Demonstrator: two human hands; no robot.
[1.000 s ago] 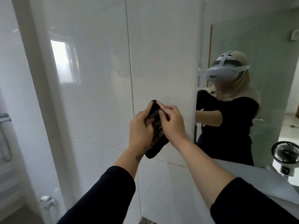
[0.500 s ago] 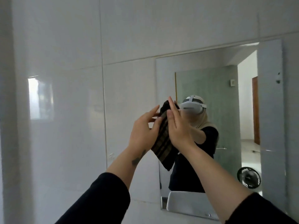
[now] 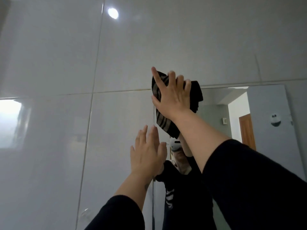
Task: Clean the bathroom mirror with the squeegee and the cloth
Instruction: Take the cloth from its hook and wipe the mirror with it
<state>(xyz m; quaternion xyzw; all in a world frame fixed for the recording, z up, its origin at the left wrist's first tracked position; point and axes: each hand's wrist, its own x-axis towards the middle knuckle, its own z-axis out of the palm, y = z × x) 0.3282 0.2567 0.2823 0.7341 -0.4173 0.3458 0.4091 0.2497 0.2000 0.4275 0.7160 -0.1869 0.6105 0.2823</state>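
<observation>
The frameless mirror (image 3: 262, 130) hangs on the white tiled wall, filling the right half of the view. My right hand (image 3: 172, 95) presses a dark cloth with tan stripes (image 3: 162, 120) flat against the mirror's top left corner, fingers spread over it. Below it, my left hand (image 3: 147, 155) is open with fingers apart, held up by the mirror's left edge and holding nothing. No squeegee is in view.
Glossy white wall tiles (image 3: 66, 80) cover the left and top, with a ceiling light's reflection (image 3: 113, 13). The mirror reflects a person in black sleeves, a wooden door (image 3: 247, 130) and a small wall fitting (image 3: 275, 119).
My right hand has carried the cloth up to the mirror's top left corner. My left hand has let go of the cloth and opened. The view has tilted upward.
</observation>
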